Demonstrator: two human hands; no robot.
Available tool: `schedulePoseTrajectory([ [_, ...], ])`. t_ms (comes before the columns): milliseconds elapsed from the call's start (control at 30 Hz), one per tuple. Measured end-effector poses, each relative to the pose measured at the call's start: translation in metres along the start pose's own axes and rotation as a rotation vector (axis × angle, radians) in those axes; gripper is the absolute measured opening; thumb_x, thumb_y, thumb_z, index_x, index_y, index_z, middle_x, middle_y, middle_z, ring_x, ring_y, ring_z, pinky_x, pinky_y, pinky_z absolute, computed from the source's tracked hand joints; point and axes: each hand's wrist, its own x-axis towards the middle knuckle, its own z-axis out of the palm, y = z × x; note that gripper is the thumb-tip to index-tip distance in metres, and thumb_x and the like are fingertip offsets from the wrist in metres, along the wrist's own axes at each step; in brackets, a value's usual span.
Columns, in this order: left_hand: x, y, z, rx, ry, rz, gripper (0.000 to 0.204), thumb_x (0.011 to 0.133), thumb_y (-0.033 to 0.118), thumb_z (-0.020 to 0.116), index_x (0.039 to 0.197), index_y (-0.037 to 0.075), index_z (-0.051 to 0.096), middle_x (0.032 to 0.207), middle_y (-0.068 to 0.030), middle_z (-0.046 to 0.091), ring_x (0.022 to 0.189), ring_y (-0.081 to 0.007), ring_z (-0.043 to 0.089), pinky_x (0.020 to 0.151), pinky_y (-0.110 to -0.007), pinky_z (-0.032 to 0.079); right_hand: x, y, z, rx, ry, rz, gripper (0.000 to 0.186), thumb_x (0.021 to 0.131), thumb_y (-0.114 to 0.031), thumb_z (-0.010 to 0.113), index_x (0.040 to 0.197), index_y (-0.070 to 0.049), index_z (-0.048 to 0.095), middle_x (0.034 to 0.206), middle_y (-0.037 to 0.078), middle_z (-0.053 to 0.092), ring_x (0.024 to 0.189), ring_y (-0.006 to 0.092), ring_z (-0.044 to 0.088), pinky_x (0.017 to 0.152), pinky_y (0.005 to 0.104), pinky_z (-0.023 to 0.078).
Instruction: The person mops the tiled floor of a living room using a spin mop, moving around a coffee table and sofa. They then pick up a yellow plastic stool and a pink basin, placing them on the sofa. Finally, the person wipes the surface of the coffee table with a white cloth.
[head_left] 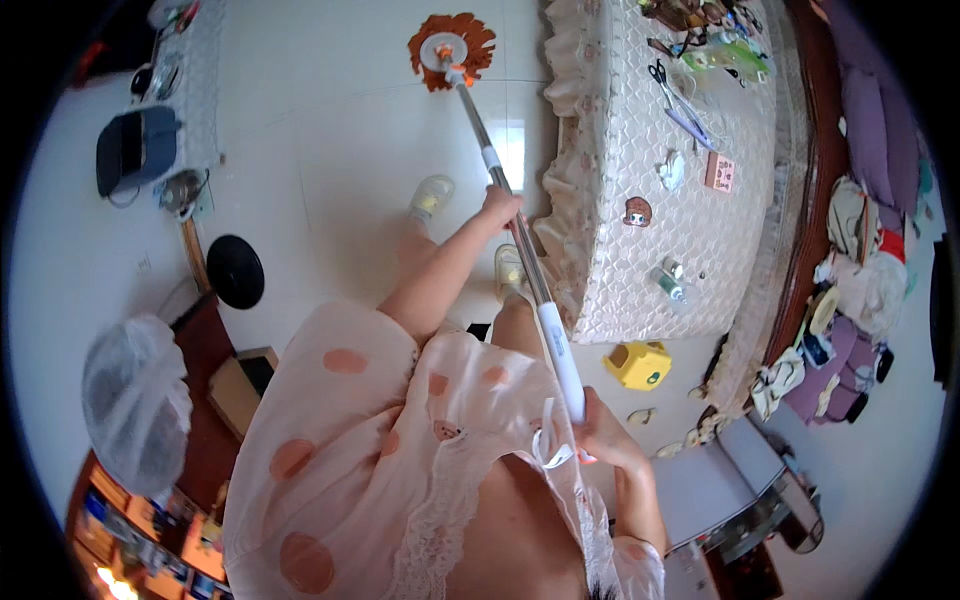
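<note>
A flat mop (530,258) with a silver pole and white grip slants from my body toward the far floor. Its round head (478,58), fringed in orange-brown strands, lies on the pale tiles at the top of the view. My left hand (500,207) wraps around the metal pole below a white collar. Lower and to the right, my right hand (603,432) closes around the grip's near end. Both of my feet, in light shoes, stand on the floor just left of the pole.
On the right, a table with a quilted, ruffled cover (620,270) carries scissors (660,80), a pink box (719,172) and a bottle (667,284). A yellow stool (640,366) stands by its near end. Leftward are a round black object (235,271) and a plastic-covered item (135,405).
</note>
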Motion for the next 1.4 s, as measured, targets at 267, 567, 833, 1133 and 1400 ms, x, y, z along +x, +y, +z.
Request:
schedulePoseTrajectory([
  [267, -0.124, -0.176, 0.097, -0.404, -0.015, -0.064, 0.030, 0.077, 0.014, 0.056, 0.097, -0.002, 0.039, 0.077, -0.0099, 0.050, 0.066, -0.0238, 0.059, 0.053, -0.036, 0.053, -0.117, 0.071, -0.093, -0.540, -0.191, 0.274, 0.058, 0.066, -0.025, 0.069, 0.104, 0.006, 0.039, 0.080, 0.013, 0.054, 0.055, 0.0129, 0.053, 0.042, 0.0245, 0.042],
  [567, -0.129, -0.234, 0.090, -1.333, 0.140, 0.195, 0.004, 0.069, -0.003, 0.052, 0.070, -0.003, 0.048, 0.063, -0.0138, 0.051, 0.054, -0.0261, 0.057, 0.049, -0.037, 0.051, -0.178, 0.051, -0.040, -2.001, 0.486, -0.447, 0.045, 0.067, -0.008, 0.062, 0.108, -0.003, 0.045, 0.080, 0.013, 0.054, 0.062, 0.0303, 0.059, 0.050, 0.0354, 0.047],
  [833, -0.206, -0.352, 0.053, -1.576, 0.105, 0.379, 0.007, 0.070, -0.001, 0.053, 0.068, -0.002, 0.046, 0.062, -0.0110, 0.051, 0.057, -0.0244, 0.057, 0.054, -0.034, 0.051, -0.231, 0.098, 0.094, -2.287, 0.137, -0.440, 0.056, 0.070, -0.007, 0.061, 0.120, -0.001, 0.039, 0.079, 0.013, 0.053, 0.060, 0.0300, 0.057, 0.051, 0.0373, 0.046],
  [1133, -0.273, -0.609, 0.090, -1.703, 0.273, 0.248, 0.010, 0.078, 0.013, 0.052, 0.071, 0.006, 0.049, 0.062, -0.0051, 0.049, 0.059, -0.0195, 0.052, 0.055, -0.030, 0.046, -0.213, 0.185, 0.161, -2.519, -0.465, -0.437, 0.051, 0.073, -0.006, 0.053, 0.119, 0.005, 0.036, 0.077, 0.014, 0.053, 0.065, 0.0267, 0.057, 0.052, 0.0355, 0.046],
  [1400, -0.260, -0.659, 0.083, -1.943, 0.544, 0.066, 0.016, 0.082, 0.009, 0.042, 0.068, 0.003, 0.047, 0.063, -0.0121, 0.051, 0.055, -0.0241, 0.052, 0.051, -0.036, 0.046, -0.100, 0.174, 0.089, -2.136, -0.207, -0.737, 0.025, 0.066, -0.010, 0.063, 0.090, -0.008, 0.058, 0.083, 0.010, 0.060, 0.074, 0.0296, 0.059, 0.064, 0.0375, 0.046],
])
